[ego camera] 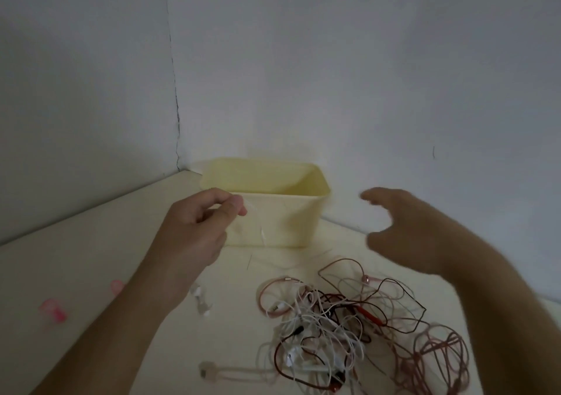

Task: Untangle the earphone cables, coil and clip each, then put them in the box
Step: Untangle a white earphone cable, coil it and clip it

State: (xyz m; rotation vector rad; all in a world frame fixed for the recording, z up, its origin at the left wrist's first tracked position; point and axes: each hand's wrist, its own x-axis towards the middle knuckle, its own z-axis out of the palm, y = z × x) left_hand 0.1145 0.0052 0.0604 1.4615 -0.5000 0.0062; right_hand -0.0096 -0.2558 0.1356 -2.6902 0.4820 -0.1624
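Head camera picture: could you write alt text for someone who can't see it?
A person's left hand pinches a thin white cable in front of an open pale yellow box, while the right hand hovers open above a tangled pile of earphone cables on a cream table. Pink clips lie at the left.

Plain room corner: bare walls [334, 60], tabletop [76, 273].

Left hand [194, 227] — grip pinched on a thin white cable [262, 236] hanging before the yellow box [282, 221]. Right hand [403, 227] — fingers spread, holding nothing, blurred. Tangled earphone cables [349, 328] on the worktop [91, 258] below it. Pink clips [54, 309] left of the pinching grip.
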